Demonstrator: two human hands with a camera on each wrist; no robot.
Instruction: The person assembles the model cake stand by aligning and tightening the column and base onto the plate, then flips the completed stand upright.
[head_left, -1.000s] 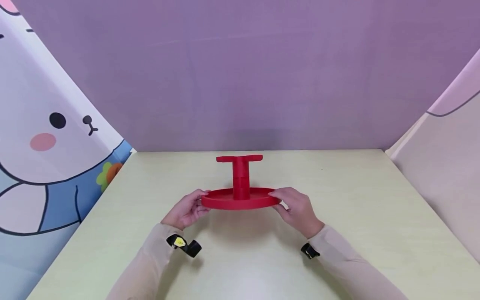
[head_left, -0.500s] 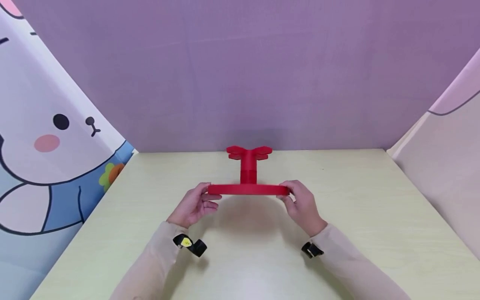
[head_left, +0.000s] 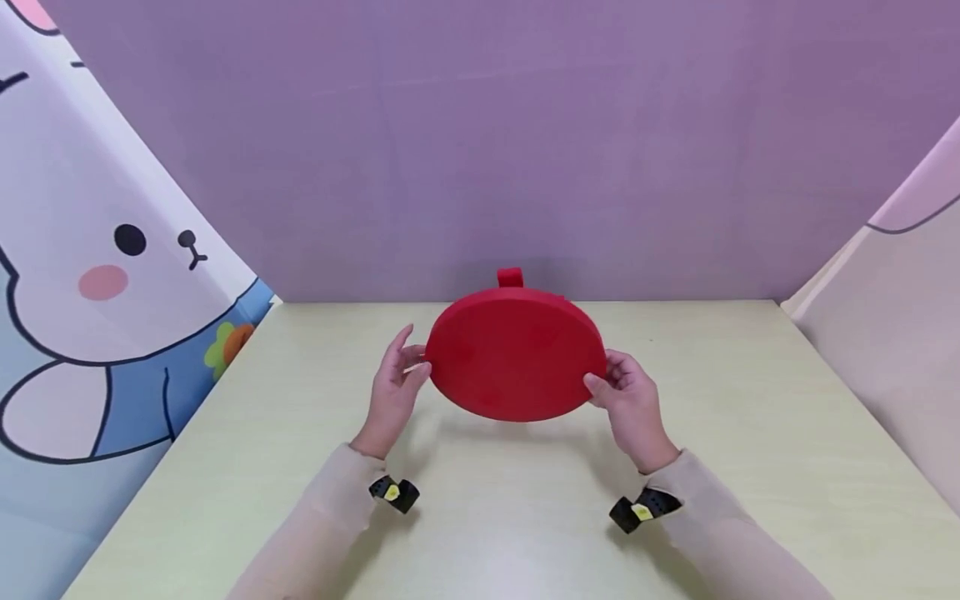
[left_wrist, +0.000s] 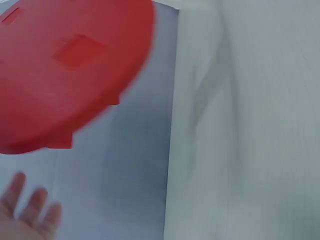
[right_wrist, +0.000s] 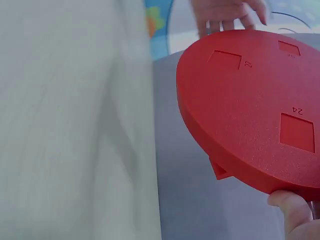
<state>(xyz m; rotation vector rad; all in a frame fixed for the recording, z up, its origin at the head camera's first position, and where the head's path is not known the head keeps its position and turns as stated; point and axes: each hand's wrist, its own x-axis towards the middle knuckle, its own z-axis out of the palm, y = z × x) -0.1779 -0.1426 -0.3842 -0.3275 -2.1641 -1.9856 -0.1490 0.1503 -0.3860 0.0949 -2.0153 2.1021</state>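
A red round stand (head_left: 517,358) is held above the table, tilted so its flat underside faces me. A short red piece of its top (head_left: 511,277) shows above the far rim; the rest of the column is hidden. My right hand (head_left: 628,396) grips the right rim, thumb on the underside and fingers behind. At the left rim, my left hand (head_left: 393,383) has its fingers spread and relaxed, thumb tip by the edge. In the left wrist view its fingertips (left_wrist: 37,207) look apart from the disc. Square recesses (right_wrist: 297,132) with small numbers mark the underside in the right wrist view.
A pale wooden table (head_left: 510,517) lies under both hands, with shadows on it. Behind it rises a purple cloth wall (head_left: 480,150). A cartoon-printed sheet (head_left: 90,350) hangs at the left, and a pale sheet (head_left: 892,333) at the right.
The stand has tipped from nearly level, column upward, to underside facing me. The right thumb has come onto the underside. The left fingers have loosened and spread from the rim.
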